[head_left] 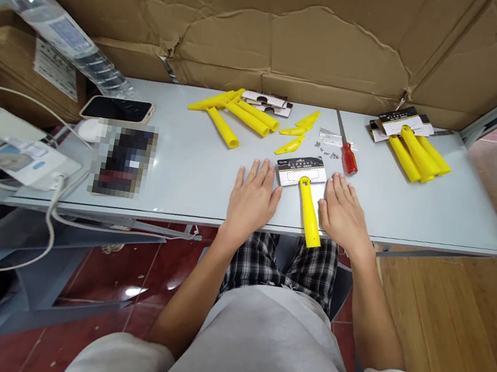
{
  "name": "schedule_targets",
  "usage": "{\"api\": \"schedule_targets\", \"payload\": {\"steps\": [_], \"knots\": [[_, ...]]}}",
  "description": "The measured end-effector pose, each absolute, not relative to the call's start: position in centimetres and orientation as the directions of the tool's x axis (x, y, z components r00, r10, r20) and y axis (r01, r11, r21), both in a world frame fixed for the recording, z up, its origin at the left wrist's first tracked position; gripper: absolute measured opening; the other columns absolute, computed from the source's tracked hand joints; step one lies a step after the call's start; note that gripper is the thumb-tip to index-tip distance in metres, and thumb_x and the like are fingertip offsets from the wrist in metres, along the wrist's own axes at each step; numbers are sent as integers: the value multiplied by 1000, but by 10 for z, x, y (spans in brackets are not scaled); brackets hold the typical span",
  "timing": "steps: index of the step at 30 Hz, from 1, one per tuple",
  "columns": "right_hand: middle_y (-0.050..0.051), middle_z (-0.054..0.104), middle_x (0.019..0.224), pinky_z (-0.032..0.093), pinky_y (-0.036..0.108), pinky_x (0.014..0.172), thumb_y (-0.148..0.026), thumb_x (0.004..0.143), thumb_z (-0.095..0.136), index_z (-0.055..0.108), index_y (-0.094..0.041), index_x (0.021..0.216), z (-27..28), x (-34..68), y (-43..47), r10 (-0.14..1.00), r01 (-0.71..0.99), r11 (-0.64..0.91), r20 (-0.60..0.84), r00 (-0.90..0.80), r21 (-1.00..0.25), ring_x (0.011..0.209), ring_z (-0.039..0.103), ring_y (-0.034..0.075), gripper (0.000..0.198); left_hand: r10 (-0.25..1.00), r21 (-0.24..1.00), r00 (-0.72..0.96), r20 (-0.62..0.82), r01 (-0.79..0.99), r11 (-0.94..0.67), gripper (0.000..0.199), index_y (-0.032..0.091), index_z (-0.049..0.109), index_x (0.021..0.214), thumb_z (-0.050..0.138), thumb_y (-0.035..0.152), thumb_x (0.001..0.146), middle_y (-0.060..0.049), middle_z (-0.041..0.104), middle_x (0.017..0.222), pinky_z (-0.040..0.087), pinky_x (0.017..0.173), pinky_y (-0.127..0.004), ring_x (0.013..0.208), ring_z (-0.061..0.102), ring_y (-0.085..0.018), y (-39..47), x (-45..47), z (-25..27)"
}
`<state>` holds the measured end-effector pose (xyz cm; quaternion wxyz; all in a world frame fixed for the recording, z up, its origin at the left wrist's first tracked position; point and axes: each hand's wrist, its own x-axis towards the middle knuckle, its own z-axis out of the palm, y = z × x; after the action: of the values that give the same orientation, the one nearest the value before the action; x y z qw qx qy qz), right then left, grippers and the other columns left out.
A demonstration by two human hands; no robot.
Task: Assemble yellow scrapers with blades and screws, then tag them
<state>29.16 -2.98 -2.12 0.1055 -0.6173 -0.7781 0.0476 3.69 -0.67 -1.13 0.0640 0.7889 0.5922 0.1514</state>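
Observation:
My left hand (253,198) lies flat on the grey tabletop, fingers stretched forward and holding nothing. My right hand (344,210) rests flat in the same way, also with nothing in it. Between them is a yellow plastic handle (309,214) with a black-and-white printed card (296,170) at its far end. The handle's near end sticks out past the table edge. Just beyond my right fingertips lies a screwdriver (349,158) with a red grip. Small metal screws (333,156) and a clear plastic bag (330,137) are beside it. Several small yellow plastic pieces (289,144) lie farther left.
Yellow handles (249,117) and stacked cards (269,102) lie at the back left; carded yellow handles (418,152) are at the back right. A phone (118,109), a water bottle (70,39) and a white power strip (35,163) occupy the left. Cardboard (273,38) stands behind.

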Motion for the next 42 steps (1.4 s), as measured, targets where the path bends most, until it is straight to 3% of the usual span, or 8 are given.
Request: {"api": "schedule_targets", "payload": {"steps": [10,18,23,27,30,33,37,42], "knots": [[17,23,185,26,58,151,-45,116,22,42,2,175,-21,291,-30,971,957,227,112,-210,-180,179,24,31,78,959,315,194,209,915,-254,64,14,55,170,34,43,117,-18,51,179,29,141,-69,172,41,-39,-3,41,-11],[18,24,185,28,59,151,-43,115,24,44,2,174,-23,291,-28,972,958,223,121,-203,-181,179,26,32,77,958,298,199,206,920,-255,63,11,57,167,33,42,118,-20,52,178,31,140,-69,171,42,-41,-3,42,-10],[18,24,185,28,59,150,-44,115,25,44,1,174,-22,291,-28,972,957,220,123,-199,-189,179,26,32,77,953,290,243,179,913,-287,66,10,50,172,31,44,119,-22,44,183,24,143,-67,175,34,-40,-6,38,-10],[19,26,184,28,61,150,-50,116,23,46,-1,174,-18,290,-28,974,946,220,116,-197,-237,179,27,32,79,943,371,293,156,868,-331,71,14,36,180,31,49,119,-22,34,188,18,143,-72,178,26,-39,-15,36,-1],[19,25,184,28,60,150,-49,116,26,45,0,174,-16,289,-29,974,945,217,110,-196,-244,179,26,32,78,903,416,399,158,803,-427,81,22,27,184,44,62,116,-19,21,192,16,139,-81,180,17,-43,-32,47,10],[18,24,185,27,58,151,-43,116,27,46,1,173,-17,289,-30,978,954,199,107,-179,-223,179,26,31,75,812,374,559,166,726,-576,83,30,36,182,56,67,111,-14,16,194,12,138,-85,181,9,-44,-53,64,20],[18,25,185,29,59,150,-42,115,28,46,0,173,-18,289,-30,975,952,212,114,-191,-221,179,26,32,74,748,334,640,175,676,-657,82,26,47,176,68,64,107,-18,28,190,14,138,-86,180,16,-44,-66,77,21],[20,28,183,30,61,149,-44,115,28,47,1,172,-18,288,-29,973,947,216,127,-190,-239,178,29,33,75,742,373,645,183,653,-659,70,22,56,171,65,57,111,-18,42,184,26,142,-73,176,33,-39,-49,68,11]]}}
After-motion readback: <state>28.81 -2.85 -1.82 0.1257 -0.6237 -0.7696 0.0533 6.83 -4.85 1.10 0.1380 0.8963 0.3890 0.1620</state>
